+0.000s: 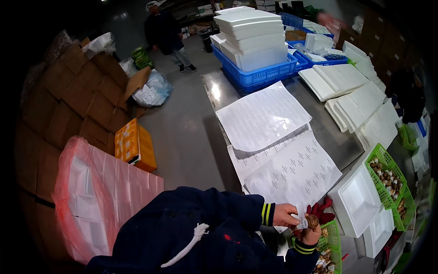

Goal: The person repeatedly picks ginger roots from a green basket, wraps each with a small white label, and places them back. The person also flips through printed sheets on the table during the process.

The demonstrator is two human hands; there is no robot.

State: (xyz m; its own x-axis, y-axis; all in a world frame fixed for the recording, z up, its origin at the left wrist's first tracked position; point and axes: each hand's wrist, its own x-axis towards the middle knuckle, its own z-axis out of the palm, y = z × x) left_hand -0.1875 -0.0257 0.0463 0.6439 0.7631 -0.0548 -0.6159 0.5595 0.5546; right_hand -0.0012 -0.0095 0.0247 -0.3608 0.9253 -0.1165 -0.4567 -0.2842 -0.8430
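Observation:
Low in the view, near the table's front edge, my two hands meet around one brown mushroom [312, 221]. My right hand [312, 235] is closed around it from below. The fingers of my left hand [285, 215] pinch a small white label [301, 223] with dark print against its side. Just beyond my hands lies a dark red glove [322, 211]. A green basket [335, 242] with several labelled mushrooms stands beside my right wrist. Sheets of printed labels [292, 169] cover the table ahead, with a glossy white sheet [264, 116] partly over them.
White foam trays [356, 198] and green baskets of mushrooms [384, 157] stand to the right. Foam lids [335, 80] and blue crates [255, 77] fill the table's far side. On the left are brown cartons [91, 96], a yellow crate [146, 148] and pink-wrapped white boxes [105, 173]. A person [166, 34] stands far off.

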